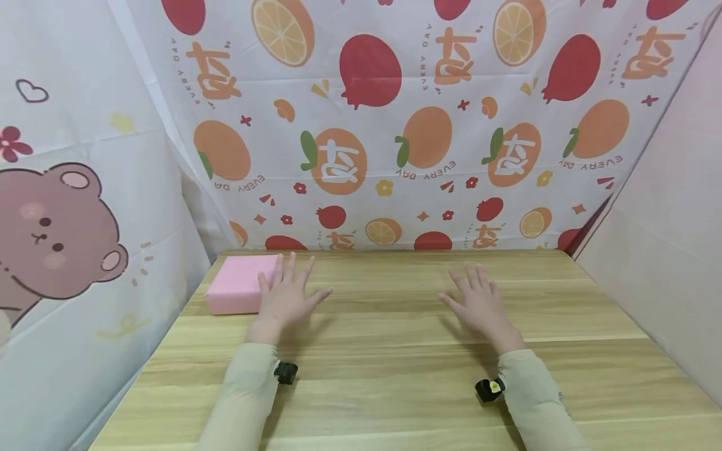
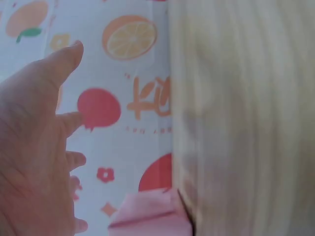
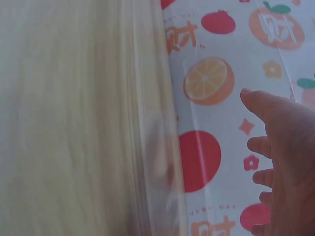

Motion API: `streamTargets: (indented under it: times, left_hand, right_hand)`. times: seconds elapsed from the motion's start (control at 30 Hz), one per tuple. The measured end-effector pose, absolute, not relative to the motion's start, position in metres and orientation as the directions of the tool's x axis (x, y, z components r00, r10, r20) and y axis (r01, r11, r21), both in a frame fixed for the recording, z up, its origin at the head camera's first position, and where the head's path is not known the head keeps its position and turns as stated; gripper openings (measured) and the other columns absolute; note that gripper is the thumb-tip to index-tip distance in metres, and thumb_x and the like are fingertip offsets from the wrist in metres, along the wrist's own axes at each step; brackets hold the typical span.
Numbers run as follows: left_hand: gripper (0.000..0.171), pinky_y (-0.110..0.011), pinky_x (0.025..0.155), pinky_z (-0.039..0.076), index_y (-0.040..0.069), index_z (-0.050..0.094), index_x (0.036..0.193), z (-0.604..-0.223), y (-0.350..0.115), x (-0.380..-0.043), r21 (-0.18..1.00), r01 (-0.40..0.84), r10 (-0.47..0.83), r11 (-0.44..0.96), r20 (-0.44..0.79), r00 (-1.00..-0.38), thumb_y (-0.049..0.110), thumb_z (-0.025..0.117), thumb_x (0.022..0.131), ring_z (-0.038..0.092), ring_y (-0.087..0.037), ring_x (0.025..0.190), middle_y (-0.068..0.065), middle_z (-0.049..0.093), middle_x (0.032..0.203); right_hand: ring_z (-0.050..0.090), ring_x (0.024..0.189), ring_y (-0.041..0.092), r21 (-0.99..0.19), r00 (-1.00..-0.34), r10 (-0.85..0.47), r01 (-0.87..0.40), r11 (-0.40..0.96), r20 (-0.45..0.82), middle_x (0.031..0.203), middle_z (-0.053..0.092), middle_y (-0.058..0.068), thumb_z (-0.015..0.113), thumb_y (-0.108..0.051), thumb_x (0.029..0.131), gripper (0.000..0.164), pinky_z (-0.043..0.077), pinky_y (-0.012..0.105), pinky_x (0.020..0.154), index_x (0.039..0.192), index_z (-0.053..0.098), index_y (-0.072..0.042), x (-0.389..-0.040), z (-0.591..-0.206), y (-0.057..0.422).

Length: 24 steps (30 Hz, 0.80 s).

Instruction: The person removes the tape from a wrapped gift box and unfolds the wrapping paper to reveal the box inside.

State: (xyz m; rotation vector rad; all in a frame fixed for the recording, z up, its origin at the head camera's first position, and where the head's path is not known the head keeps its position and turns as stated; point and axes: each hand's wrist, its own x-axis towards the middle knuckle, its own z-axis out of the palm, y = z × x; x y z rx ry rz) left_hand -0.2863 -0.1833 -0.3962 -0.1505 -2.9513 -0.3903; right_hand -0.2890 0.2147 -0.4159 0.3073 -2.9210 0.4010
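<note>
A pink box [image 1: 239,282] sits at the table's back left; in the left wrist view a corner of the pink box [image 2: 150,216] shows at the bottom. My left hand [image 1: 286,300], fingers spread, is over the table just right of the box and covers part of its right side in the head view. It grips nothing, and a gap shows between its fingers and the box in the left wrist view. On the right side, my right hand [image 1: 479,305] hovers with fingers apart and holds nothing. A shadow lies on the wood below each hand.
The wooden table [image 1: 383,376] meets a fruit-print curtain [image 1: 383,156] along its back edge. A white curtain with a bear [image 1: 62,232] hangs on the left, and a plain pale curtain [image 1: 665,238] on the right. Both wrists carry small black cameras [image 1: 286,373].
</note>
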Motion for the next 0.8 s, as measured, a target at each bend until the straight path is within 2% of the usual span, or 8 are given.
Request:
streamTargets:
  times: [0.33,0.53,0.7,0.8]
  left_hand:
    - [0.094,-0.08,0.104,-0.01,0.026,0.006,0.158,-0.377,-0.223,-0.281,0.347,0.032,-0.022,0.937,0.152,-0.988,0.077,0.038,0.087,-0.014,-0.046,0.148,-0.021,-0.007,0.163]
    - [0.093,-0.083,0.102,-0.005,0.025,0.005,0.158,-0.371,-0.245,-0.273,0.383,-0.01,-0.077,0.924,0.161,-0.984,0.077,0.037,0.088,-0.012,-0.051,0.146,-0.025,-0.008,0.162]
    - [0.092,-0.083,0.102,0.0,0.023,0.011,0.158,-0.373,-0.259,-0.27,0.376,-0.029,-0.113,0.926,0.204,-0.972,0.074,0.041,0.088,-0.006,-0.053,0.146,-0.029,0.0,0.161]
    - [0.091,-0.083,0.102,-0.002,0.019,0.016,0.157,-0.375,-0.266,-0.267,0.378,-0.032,-0.123,0.925,0.22,-0.968,0.073,0.043,0.088,-0.004,-0.055,0.145,-0.032,0.005,0.159]
  right_hand:
    - [0.01,0.15,0.041,-0.179,-0.924,-0.298,-0.344,0.922,0.241,0.162,0.019,0.017,0.05,-0.059,0.094,0.072,0.017,0.067,0.115,0.152,0.034,-0.02,-0.277,-0.416,0.178]
    - [0.009,0.152,0.037,-0.168,-0.895,-0.372,-0.417,0.893,0.244,0.163,0.019,0.014,0.05,-0.062,0.093,0.072,0.017,0.065,0.116,0.152,0.035,-0.023,-0.269,-0.414,0.156]
    - [0.009,0.152,0.036,-0.171,-0.867,-0.44,-0.483,0.859,0.234,0.163,0.018,0.013,0.05,-0.061,0.093,0.073,0.016,0.063,0.118,0.152,0.034,-0.022,-0.259,-0.413,0.135]
    - [0.01,0.152,0.035,-0.157,-0.854,-0.478,-0.511,0.845,0.205,0.163,0.017,0.012,0.047,-0.062,0.094,0.073,0.016,0.061,0.119,0.153,0.031,-0.023,-0.254,-0.413,0.121]
